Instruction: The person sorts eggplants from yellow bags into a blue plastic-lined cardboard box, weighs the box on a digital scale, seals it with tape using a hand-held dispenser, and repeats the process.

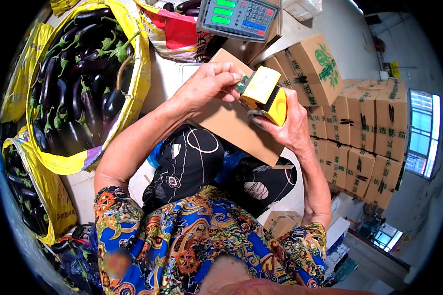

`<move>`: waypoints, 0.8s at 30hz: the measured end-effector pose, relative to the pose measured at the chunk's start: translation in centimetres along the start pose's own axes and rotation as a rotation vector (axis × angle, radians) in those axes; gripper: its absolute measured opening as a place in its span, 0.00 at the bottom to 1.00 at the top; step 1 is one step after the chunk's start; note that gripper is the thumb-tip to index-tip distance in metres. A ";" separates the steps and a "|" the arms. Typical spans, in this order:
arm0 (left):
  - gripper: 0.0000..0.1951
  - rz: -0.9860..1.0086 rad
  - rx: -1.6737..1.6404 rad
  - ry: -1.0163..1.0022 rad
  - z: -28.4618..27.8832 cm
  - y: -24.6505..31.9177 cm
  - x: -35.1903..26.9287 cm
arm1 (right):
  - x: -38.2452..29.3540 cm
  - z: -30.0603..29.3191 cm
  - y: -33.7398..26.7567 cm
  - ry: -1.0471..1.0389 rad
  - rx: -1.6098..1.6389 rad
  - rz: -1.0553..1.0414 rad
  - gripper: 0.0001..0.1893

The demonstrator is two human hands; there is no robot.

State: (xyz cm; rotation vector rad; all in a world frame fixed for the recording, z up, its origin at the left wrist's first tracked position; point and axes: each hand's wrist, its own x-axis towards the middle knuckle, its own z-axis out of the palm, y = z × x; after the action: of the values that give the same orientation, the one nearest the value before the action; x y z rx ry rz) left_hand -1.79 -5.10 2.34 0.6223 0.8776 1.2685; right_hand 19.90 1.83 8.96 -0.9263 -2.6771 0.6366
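Note:
My right hand (292, 123) grips a yellow and black packing-tape dispenser (264, 92) above a cardboard box. At the dispenser's left end, the thumb and fingers of my left hand (215, 82) pinch a strip of green tape (242, 84). The tape's loose end is mostly hidden by the fingers. Below both hands, the brown cardboard box (234, 127) rests tilted between my knees, its plain face upward.
At left, large yellow sacks (144, 73) hold many eggplants (90, 107). A digital scale display (240, 16) stands ahead, beside a red and white sack (177, 31). Printed cartons (361, 118) are stacked at right, with one carton (310, 70) nearer the hands.

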 end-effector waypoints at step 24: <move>0.08 0.026 0.113 0.428 -14.2 -9.4 1.3 | 1.0 -1.3 -2.0 -0.193 -0.214 0.044 0.34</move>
State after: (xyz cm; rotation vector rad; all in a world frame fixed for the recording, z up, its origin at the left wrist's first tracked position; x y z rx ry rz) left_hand -8.48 -6.80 -13.26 0.4562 1.3041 1.4087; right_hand 18.54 1.50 11.13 -1.0275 -2.9497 0.4760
